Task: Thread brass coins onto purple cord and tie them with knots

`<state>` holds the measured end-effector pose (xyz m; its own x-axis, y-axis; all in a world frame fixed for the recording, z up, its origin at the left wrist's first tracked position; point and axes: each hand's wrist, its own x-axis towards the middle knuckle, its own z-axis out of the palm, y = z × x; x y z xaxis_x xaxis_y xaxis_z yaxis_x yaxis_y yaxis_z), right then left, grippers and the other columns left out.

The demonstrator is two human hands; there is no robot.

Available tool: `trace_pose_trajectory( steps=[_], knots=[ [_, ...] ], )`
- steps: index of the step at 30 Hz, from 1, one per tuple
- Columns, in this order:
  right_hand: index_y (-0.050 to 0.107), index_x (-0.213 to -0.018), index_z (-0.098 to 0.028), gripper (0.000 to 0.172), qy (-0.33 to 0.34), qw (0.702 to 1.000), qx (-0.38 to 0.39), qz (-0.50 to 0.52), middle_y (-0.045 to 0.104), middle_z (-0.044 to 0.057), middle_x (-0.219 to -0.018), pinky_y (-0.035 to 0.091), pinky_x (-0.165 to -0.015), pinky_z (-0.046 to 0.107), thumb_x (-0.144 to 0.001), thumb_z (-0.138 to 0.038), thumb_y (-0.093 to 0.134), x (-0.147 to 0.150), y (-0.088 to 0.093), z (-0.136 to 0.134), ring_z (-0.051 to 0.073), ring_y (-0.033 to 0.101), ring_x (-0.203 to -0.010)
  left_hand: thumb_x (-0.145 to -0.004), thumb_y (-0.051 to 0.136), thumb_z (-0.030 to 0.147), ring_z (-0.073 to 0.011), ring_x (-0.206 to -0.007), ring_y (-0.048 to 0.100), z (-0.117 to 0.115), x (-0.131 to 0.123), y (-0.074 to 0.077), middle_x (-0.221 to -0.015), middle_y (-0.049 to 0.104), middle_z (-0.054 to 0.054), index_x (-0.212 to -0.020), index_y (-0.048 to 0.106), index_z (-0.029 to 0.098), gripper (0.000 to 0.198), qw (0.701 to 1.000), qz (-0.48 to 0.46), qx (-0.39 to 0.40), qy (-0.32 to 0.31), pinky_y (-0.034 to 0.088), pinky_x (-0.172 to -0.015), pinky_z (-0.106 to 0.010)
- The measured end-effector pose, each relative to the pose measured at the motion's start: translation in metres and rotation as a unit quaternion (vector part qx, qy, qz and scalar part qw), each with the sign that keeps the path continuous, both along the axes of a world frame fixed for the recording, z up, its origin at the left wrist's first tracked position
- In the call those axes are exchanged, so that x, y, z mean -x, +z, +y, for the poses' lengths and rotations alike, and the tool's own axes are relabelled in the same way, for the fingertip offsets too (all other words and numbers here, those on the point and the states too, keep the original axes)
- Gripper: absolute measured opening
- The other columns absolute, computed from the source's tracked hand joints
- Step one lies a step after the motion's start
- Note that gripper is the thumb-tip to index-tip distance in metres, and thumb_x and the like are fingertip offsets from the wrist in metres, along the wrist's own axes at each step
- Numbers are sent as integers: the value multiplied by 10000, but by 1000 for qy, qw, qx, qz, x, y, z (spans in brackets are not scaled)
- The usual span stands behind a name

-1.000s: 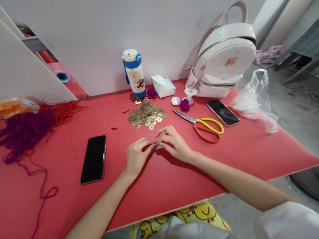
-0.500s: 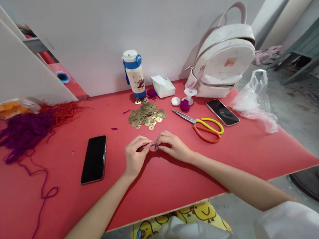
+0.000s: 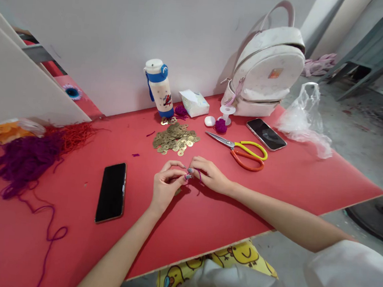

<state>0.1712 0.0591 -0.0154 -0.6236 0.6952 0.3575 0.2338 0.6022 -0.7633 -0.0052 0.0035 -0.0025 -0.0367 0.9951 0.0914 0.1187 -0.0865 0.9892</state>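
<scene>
My left hand [image 3: 166,185] and my right hand [image 3: 210,176] meet over the red table, fingertips nearly touching. Between them is a short strand of purple yarn [image 3: 200,176], pinched by both thumbs and forefingers; a loose end hangs under my right fingers. Partly hidden beneath my left hand is a brass-coloured coin [image 3: 177,191]; whether it is tied to the yarn I cannot tell. Just beyond my hands lies a heap of brass coins with holes [image 3: 175,138]. Scissors [image 3: 244,152] with one yellow and one orange handle rest to the right of the heap.
A black phone [image 3: 111,192] lies left of my hands, a second phone [image 3: 267,134] at the right. Purple yarn [image 3: 27,159] is piled far left. Along the wall stand a bottle [image 3: 160,90], a tissue pack [image 3: 194,104], a spool [image 3: 227,114] and a white backpack [image 3: 265,74].
My fingertips have drawn together, and the left fingers have turned. A loose yarn end now shows under my right hand, and a coin shows below my left. The view has shifted slightly.
</scene>
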Motion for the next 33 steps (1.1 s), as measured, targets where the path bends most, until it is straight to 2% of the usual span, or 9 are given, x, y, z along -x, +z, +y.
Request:
trace_pose_trajectory(
  steps=[3, 6, 10, 14, 23, 33],
  knots=[
    [588, -843, -186, 290, 18, 998, -38, -38, 600, 56, -824, 424, -712, 293, -1020, -278, 377, 2, -1, -3, 182, 533, -786, -715, 779, 377, -58, -468, 555, -1, -2, 0, -1090, 692, -104, -688, 737, 154, 229, 997, -64, 33, 26, 448, -355, -199],
    [614, -892, -185, 231, 46, 990, -102, -83, 663, 77, -871, 421, -727, 304, -996, -214, 409, 4, -2, -9, 188, 564, -789, -719, 772, 355, -117, -536, 630, -1, -5, -3, -996, 749, -117, -734, 747, 152, 205, 994, -75, 45, 70, 482, -404, -212],
    [609, -872, -182, 217, 59, 978, -170, -108, 672, 74, -819, 391, -687, 303, -976, -189, 419, 4, -3, -14, 183, 563, -720, -723, 736, 262, -193, -711, 709, 1, -6, -7, -799, 764, -75, -768, 760, 161, 113, 993, -6, 39, 115, 575, -616, -274],
    [600, -897, -181, 224, 23, 974, -205, -96, 656, 82, -804, 379, -672, 313, -973, -173, 390, 0, -3, -11, 198, 538, -712, -712, 712, 214, -198, -759, 713, 4, -4, -9, -792, 757, -62, -740, 748, 164, 68, 994, 60, 15, 91, 578, -720, -295],
    [614, -876, -194, 248, -83, 990, -113, -27, 607, 65, -833, 431, -700, 292, -993, -215, 396, -3, 3, -5, 182, 548, -764, -787, 670, 253, -200, -815, 710, 4, -3, -7, -872, 751, -76, -816, 747, 166, 120, 995, 89, 3, 53, 578, -762, -303],
    [620, -785, -184, 292, -105, 994, -11, 40, 580, 47, -780, 439, -698, 290, -996, -260, 433, -2, 3, -2, 167, 546, -738, -802, 661, 236, -199, -823, 710, 3, -3, -6, -898, 753, -72, -845, 766, 181, 125, 995, 99, -21, 11, 584, -742, -297]
  ],
)
